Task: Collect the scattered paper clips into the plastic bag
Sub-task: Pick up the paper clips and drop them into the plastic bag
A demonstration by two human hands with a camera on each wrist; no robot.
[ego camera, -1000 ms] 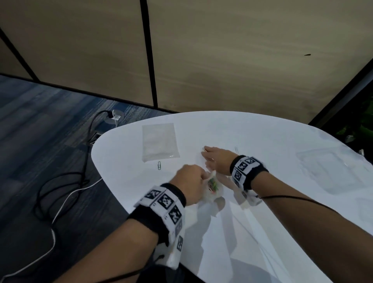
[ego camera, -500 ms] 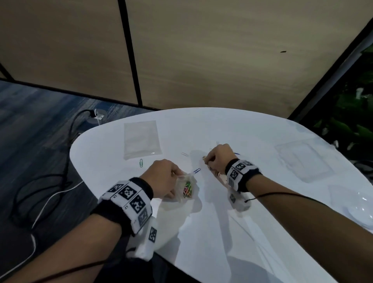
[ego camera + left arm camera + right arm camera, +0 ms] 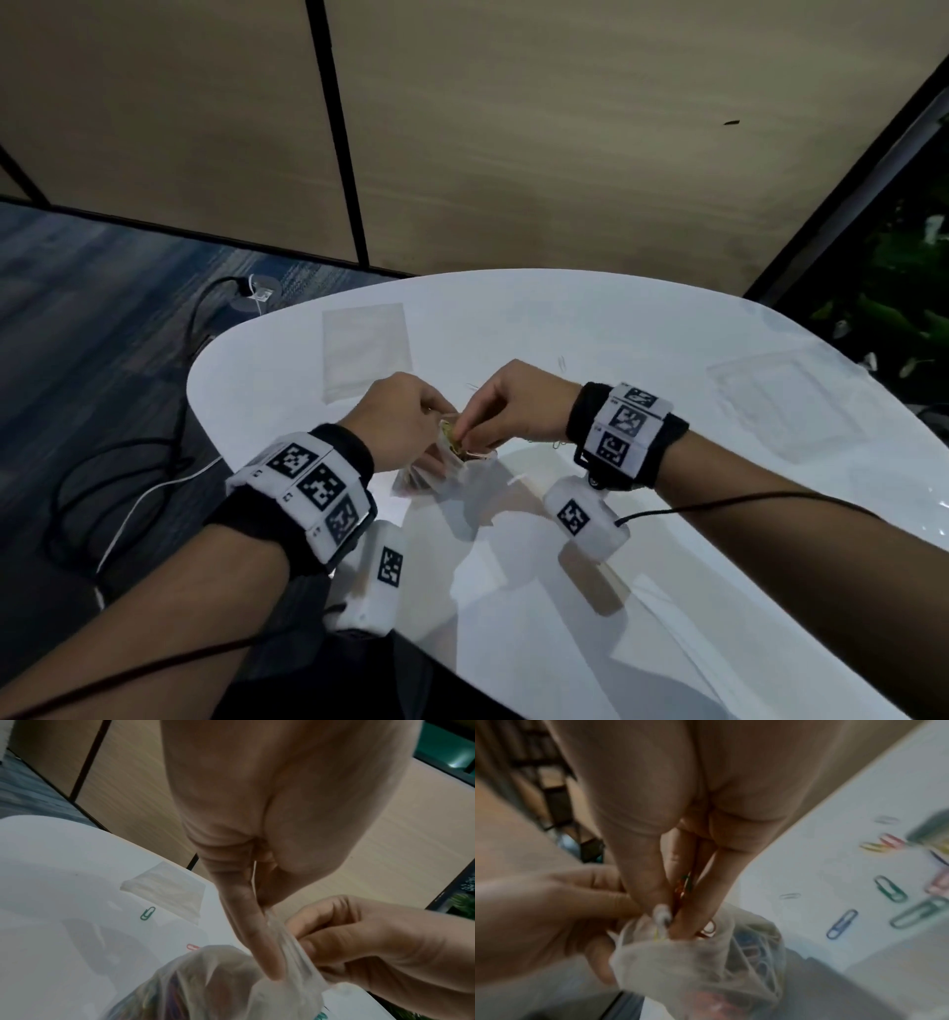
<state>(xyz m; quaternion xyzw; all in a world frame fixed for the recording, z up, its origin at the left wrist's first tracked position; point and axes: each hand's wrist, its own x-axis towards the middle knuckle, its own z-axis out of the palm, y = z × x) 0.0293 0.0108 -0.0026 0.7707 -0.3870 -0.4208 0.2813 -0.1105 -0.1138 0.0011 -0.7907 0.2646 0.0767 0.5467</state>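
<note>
A small clear plastic bag (image 3: 452,470) holding several coloured paper clips hangs above the white table (image 3: 667,591). My left hand (image 3: 398,424) pinches the bag's rim (image 3: 276,939) between thumb and fingers. My right hand (image 3: 493,411) pinches a few paper clips (image 3: 684,888) with its fingertips pushed into the bag's mouth (image 3: 680,935). Several loose clips lie on the table to the right (image 3: 841,923), a green one (image 3: 148,912) and a red one (image 3: 192,946) to the left. More clips lie past the hands (image 3: 562,362).
A flat empty clear bag (image 3: 365,352) lies at the far left of the table. More clear plastic sheets (image 3: 785,401) lie at the right. Cables (image 3: 128,488) run over the floor left of the table edge. A wooden wall panel stands behind.
My right hand came from the table with clips to the bag's mouth. My left hand lifted the bag higher and turned its opening toward the right hand.
</note>
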